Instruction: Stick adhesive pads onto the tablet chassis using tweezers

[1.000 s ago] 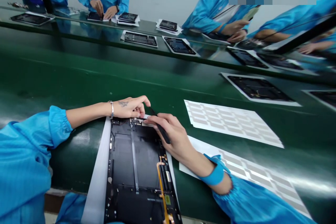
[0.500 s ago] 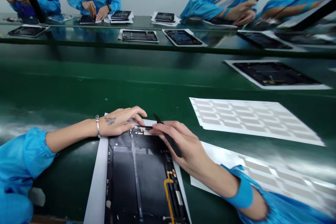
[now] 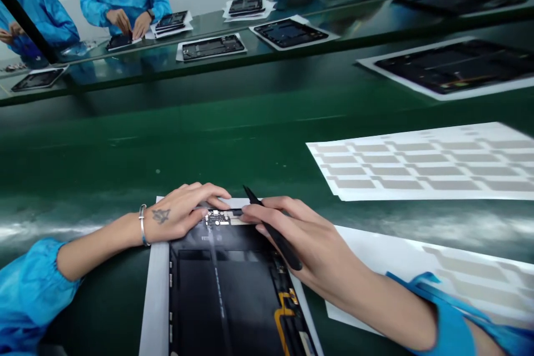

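Note:
A black tablet-like device [image 3: 233, 295] with its inside exposed lies on a white sheet [image 3: 155, 295], a small circuit board [image 3: 219, 217] at its far end. My left hand [image 3: 183, 214], with a silver bracelet on the wrist, rests at the device's far left corner, fingers bent and apart, nothing held. My right hand [image 3: 296, 233] has black tweezers [image 3: 281, 245] tucked in it, their tips pointing up and away from the device. Its thumb and fingertips touch the right part of the far end, beside the circuit board. An orange flex cable [image 3: 280, 317] runs along the device's right side.
Sheets of grey stickers, one [image 3: 417, 161] at the right and another [image 3: 362, 250] partly under my right forearm, lie on the green table [image 3: 125, 150]. Another opened device [image 3: 454, 67] is beyond them. Across a raised ledge, people in blue work beside more devices [image 3: 290, 33].
The whole view has tilted and shifted, so the background appears slanted. Both hands remain at the device's far end, and the tweezers are still in my right hand.

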